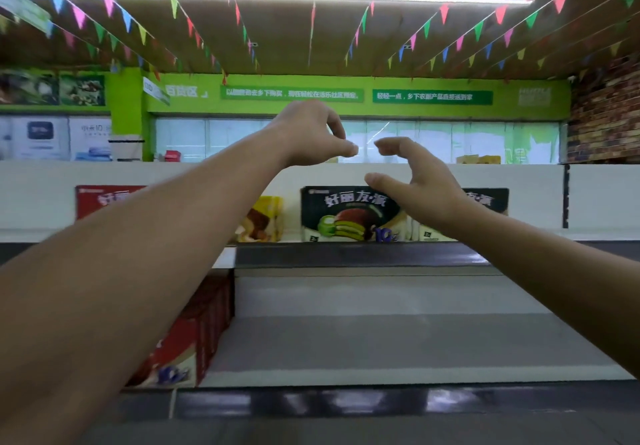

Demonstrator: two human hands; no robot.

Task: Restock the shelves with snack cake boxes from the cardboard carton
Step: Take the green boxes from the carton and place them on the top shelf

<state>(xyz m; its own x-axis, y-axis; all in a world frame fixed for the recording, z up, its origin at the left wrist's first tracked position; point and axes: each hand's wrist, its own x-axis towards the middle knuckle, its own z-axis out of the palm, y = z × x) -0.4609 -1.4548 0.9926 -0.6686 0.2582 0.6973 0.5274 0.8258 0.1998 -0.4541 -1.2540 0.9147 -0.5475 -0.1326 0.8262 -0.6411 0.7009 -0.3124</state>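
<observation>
Both arms reach up over the top shelf. My left hand hangs curled above the shelf's back panel, fingers apart, holding nothing. My right hand is spread just above a dark green snack cake box standing upright on the top shelf, thumb near its upper edge but not gripping it. A second dark box stands to its right, partly behind my wrist. A red snack cake box stands at the left, half hidden by my left forearm. The cardboard carton is out of view.
A yellow snack pack stands between the red and green boxes. Red boxes fill the left of the lower shelf; its right part is bare. A dark price rail runs along the front edge. Green wall signs and pennant strings hang beyond.
</observation>
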